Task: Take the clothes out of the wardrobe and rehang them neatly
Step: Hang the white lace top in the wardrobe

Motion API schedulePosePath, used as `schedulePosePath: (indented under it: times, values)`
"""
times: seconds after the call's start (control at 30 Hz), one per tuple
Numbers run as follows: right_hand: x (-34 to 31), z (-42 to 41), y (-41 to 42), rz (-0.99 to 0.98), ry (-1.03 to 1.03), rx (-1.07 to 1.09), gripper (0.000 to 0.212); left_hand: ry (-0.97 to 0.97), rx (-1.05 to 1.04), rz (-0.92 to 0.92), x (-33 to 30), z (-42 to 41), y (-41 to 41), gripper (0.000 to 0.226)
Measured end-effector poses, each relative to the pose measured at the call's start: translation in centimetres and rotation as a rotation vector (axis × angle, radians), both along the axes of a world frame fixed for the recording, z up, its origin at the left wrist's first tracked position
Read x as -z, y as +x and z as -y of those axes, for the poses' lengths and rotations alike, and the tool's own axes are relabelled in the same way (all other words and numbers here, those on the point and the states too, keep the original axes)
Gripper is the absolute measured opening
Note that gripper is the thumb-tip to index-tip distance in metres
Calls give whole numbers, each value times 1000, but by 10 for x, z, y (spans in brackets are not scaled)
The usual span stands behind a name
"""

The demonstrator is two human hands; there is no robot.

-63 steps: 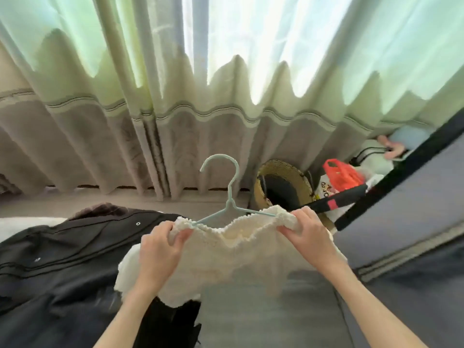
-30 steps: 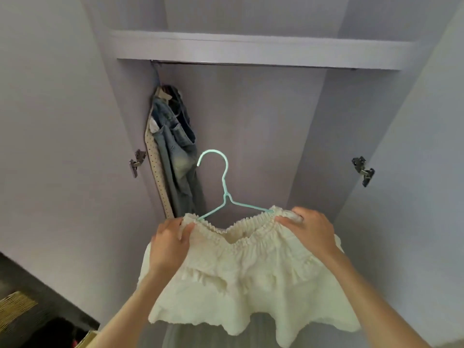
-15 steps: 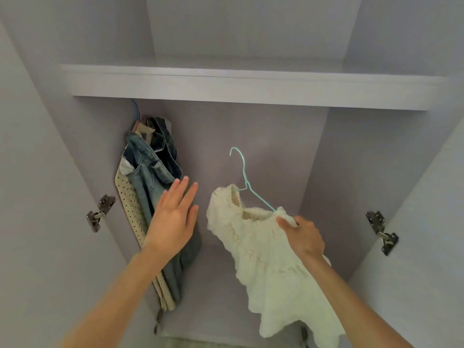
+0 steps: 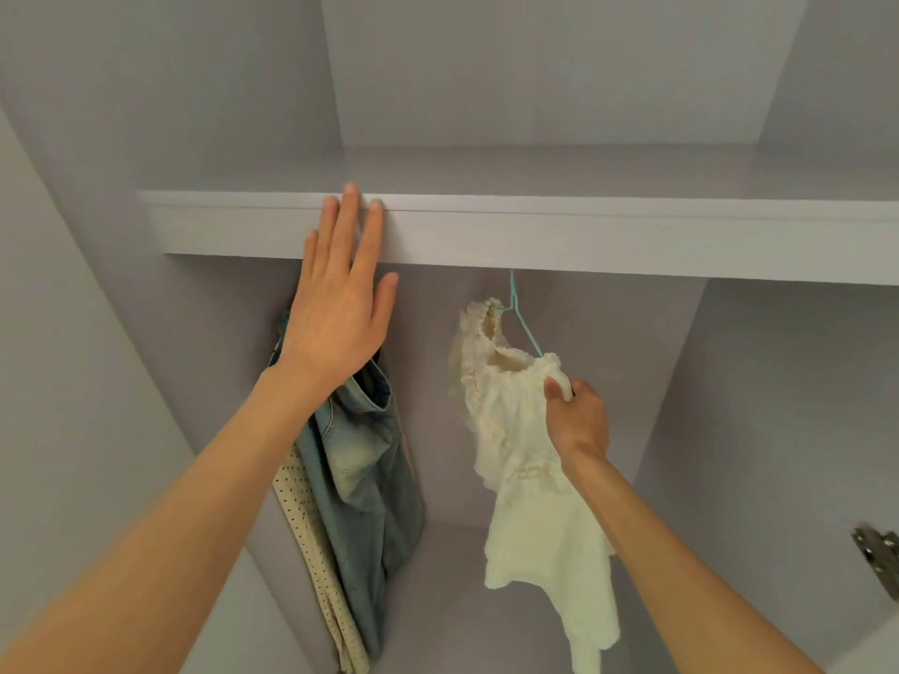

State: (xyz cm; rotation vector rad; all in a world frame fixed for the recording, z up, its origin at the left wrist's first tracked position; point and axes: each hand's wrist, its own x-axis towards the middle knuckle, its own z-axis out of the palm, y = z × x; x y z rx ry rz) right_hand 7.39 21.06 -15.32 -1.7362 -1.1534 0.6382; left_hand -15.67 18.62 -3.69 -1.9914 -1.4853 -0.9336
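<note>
The wardrobe shelf (image 4: 535,235) takes the flat, straight-fingered left hand (image 4: 335,323), likely for bracing. Below that hand hang jeans (image 4: 360,469). The right hand (image 4: 576,420) pinches the cream skirt (image 4: 525,454), whose teal hanger (image 4: 523,323) above it reaches under the shelf, seemingly for the hidden rail.

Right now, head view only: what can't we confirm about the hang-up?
- Rail and the top of the teal hanger: hidden behind the shelf front edge, so hooked or not cannot be told.
- Hangers of the jeans and the dotted garment: covered by the left hand.
- Right hand finger grip on the cream garment: only the back of the hand shows.
- Hinge: cut by the right edge.
</note>
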Motion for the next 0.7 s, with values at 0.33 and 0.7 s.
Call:
schedulePosePath:
  times: [0.33,0.7]
  values:
    - [2,-48,-27,-103,3,38,28,175,57,-24,-2,-22,-13,53]
    - [13,-60,5,-203,-54,117,31,233,62,109,1,-25,0,51]
